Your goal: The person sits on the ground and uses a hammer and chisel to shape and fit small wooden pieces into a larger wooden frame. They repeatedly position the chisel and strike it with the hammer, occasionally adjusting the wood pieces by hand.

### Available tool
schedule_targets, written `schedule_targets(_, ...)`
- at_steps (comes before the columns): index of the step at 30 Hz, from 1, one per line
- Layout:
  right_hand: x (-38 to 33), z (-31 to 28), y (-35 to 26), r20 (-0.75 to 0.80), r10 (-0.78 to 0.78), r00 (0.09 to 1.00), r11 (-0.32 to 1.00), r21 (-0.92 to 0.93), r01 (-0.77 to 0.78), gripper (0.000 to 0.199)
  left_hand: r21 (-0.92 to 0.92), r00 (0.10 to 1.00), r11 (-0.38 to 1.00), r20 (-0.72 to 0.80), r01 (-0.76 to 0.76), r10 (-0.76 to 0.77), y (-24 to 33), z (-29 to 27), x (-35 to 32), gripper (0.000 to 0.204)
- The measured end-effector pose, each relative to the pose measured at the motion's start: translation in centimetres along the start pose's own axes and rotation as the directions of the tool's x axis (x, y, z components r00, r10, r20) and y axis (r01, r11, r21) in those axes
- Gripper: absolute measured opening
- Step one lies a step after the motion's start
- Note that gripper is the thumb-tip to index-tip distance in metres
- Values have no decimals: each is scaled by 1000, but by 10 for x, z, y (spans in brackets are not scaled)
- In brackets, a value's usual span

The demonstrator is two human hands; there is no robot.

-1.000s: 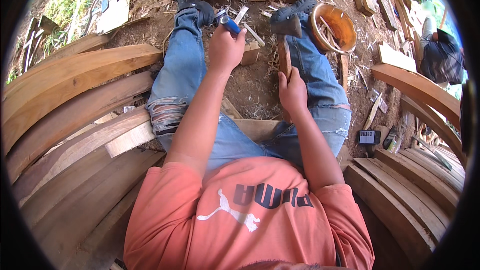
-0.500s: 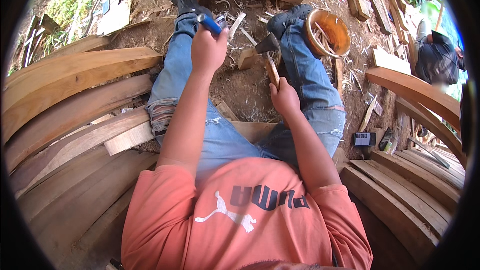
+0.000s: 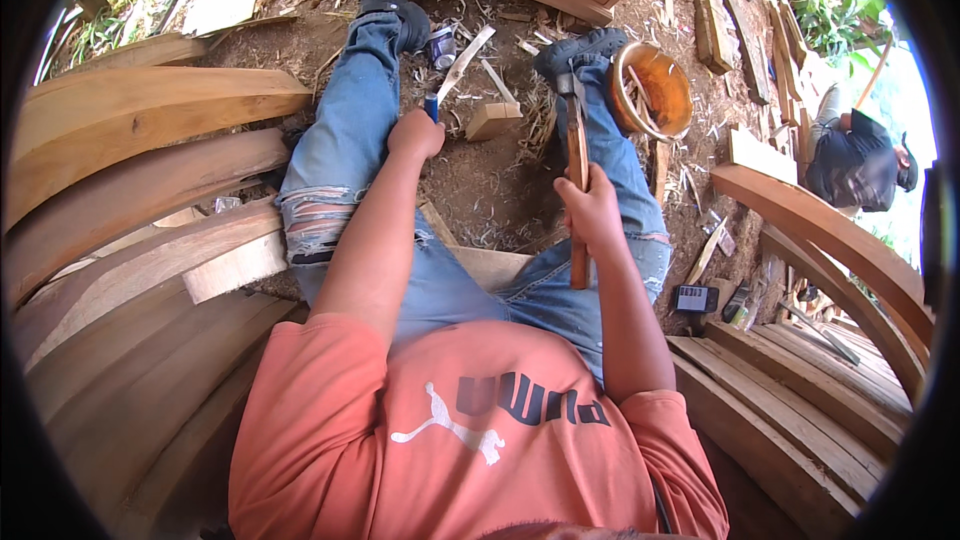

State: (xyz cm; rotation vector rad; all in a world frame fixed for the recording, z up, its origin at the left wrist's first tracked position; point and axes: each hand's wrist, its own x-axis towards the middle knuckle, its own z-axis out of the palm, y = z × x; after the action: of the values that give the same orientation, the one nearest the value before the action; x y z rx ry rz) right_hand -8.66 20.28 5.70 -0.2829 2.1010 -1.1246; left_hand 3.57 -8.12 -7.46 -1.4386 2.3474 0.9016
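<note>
Right of centre, right hand (image 3: 590, 205) grips brown wooden-handled, metal-headed striking tool (image 3: 576, 140), head pointing away; leftward, left hand (image 3: 416, 135) grips blue cylinder (image 3: 431, 107).

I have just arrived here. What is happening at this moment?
A person in a coral shirt appears to be seated, legs apart. The right hand grips a hammer by its wooden handle, with the head pointing away from the body. The left hand is closed around a blue object, mostly hidden in the fist. Between the legs, a wood block lies on the ground, touched by neither hand. An orange-brown bucket is beside the right shin.
</note>
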Motion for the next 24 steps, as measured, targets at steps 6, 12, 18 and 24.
schedule_targets(6, 9, 3, 14, 145, -11, 989, 992, 122, -7, 36, -72, 998, 997, -68, 1, -6, -9, 13, 13, 41)
schedule_targets(12, 14, 25, -5, 164, -81, 983, 988, 143, 57, 39, -218, 996, 973, -33, 72, -81, -15, 15, 16, 39)
schedule_targets(18, 23, 27, 8, 239, -63, 969, 991, 131, 32, 41, -202, 993, 979, -114, 18, -42, -17, 20, 15, 44)
schedule_targets(24, 28, 30, 16, 249, -36, 968, 995, 97, 12, 41, -196, 996, 981, -85, 12, -29, -10, 10, 6, 46)
